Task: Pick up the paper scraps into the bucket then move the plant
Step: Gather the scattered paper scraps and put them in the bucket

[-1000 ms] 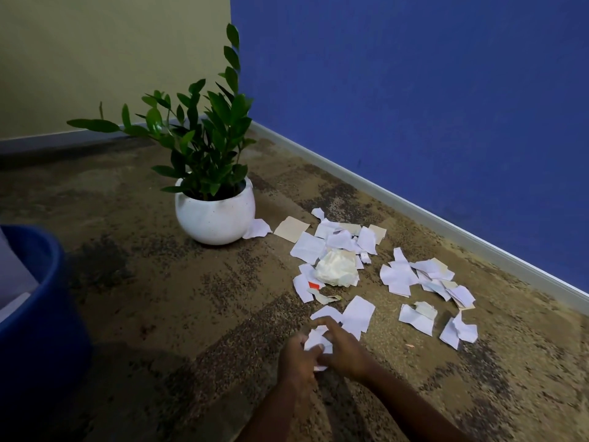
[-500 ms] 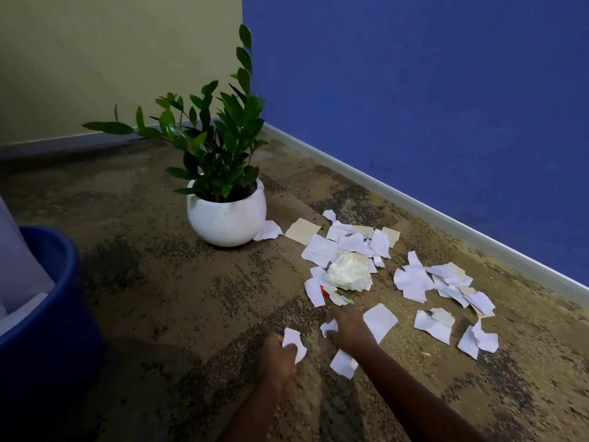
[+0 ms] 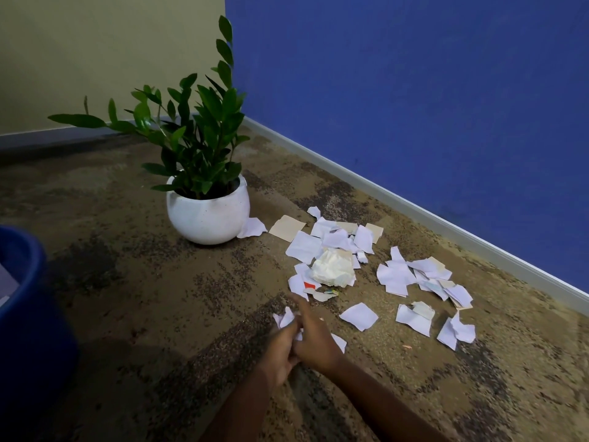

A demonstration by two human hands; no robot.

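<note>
1. Near the plant [image 3: 197,145], well toward the camera, both hands are meeting over the carpet: the left hand [image 3: 280,349] is closing on white paper scraps [image 3: 287,318], the right hand [image 3: 314,341] is pinching more.
2. Most scraps are lying right of the plant; the bucket [image 3: 28,314] is waiting far left, so the gathering step likely calls for carrying this handful there.

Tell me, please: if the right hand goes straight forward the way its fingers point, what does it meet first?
Probably the small torn scraps with the red-marked piece just beyond the right hand, then the crumpled paper ball; depth is unclear.
</note>
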